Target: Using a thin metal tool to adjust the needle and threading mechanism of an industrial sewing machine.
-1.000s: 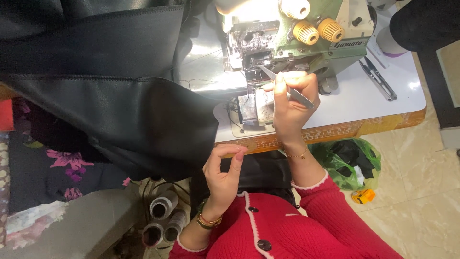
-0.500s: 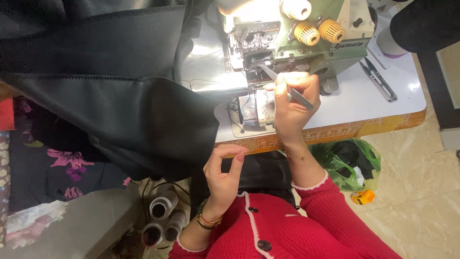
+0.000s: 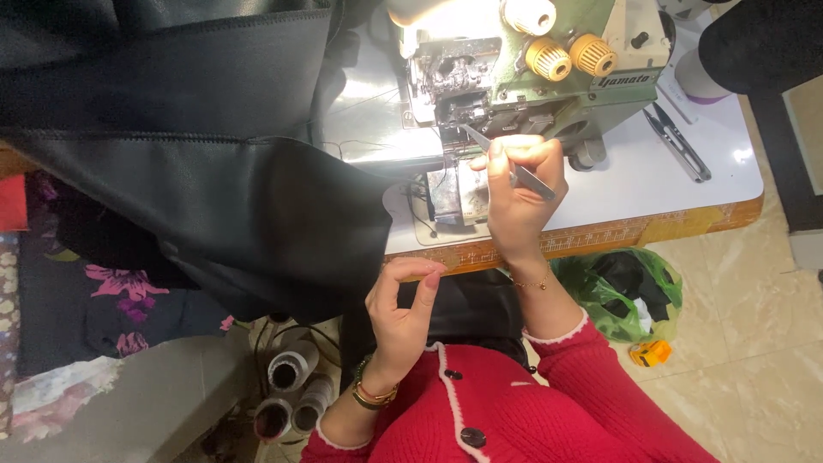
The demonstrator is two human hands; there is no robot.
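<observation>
tweezers — slim grey metal tweezers [image 3: 506, 163] — pinched in the right hand [image 3: 519, 193], tips at the needle area of the green industrial sewing machine [image 3: 523, 77]. left hand [image 3: 403, 313] raised below the table edge, thumb and forefinger nearly closed; whether they hold anything, cannot tell. black glossy fabric [image 3: 214, 189] drapes over the white table [image 3: 634, 189], just left of the machine. black thread snips [image 3: 677, 141] lie to the right, well apart. green plastic bag [image 3: 626, 291] on the floor.
</observation>
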